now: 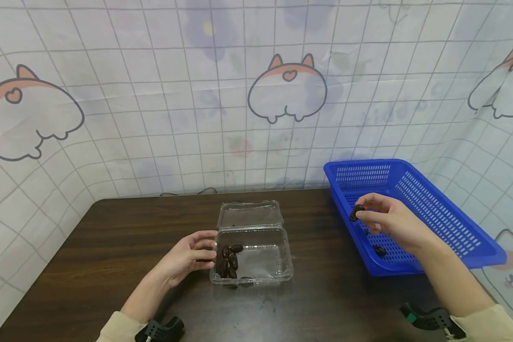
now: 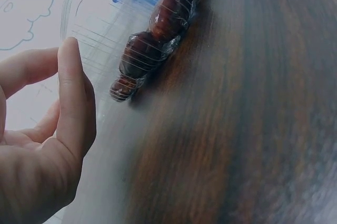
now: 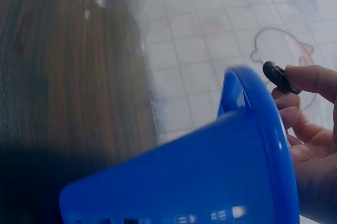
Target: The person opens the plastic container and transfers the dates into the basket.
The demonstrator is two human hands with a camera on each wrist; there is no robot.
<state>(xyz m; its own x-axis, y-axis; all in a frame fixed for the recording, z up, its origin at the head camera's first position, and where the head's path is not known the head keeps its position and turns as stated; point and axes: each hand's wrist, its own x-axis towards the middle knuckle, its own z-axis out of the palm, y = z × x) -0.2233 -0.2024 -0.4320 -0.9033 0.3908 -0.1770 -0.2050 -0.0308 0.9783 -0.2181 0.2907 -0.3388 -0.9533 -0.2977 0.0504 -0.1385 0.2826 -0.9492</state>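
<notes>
Head view: the right hand [image 1: 386, 221] pinches one dark date [image 1: 356, 213] between thumb and fingertips, holding it above the left side of a blue basket [image 1: 389, 270]. The basket covers the table's far right corner, and the hand and forearm hide part of its inside; a dark date [image 1: 379, 250] shows near its front wall, and a smaller dark bit behind is hard to identify. The table [image 1: 111, 237] is cut off at its near edge by the frame.

Midway along the table, short of its far edge, stands a clear box [image 1: 261, 261], lid tipped back. Dates [image 1: 232, 261] huddle by its left wall, overlapping too much to count; dark shapes along its front are unclear. The left hand [image 1: 192, 251] has its fingers loosely bent at that wall, grasping nothing; how firmly they touch cannot be told. In the right wrist view, the basket's wall conceals its contents.
</notes>
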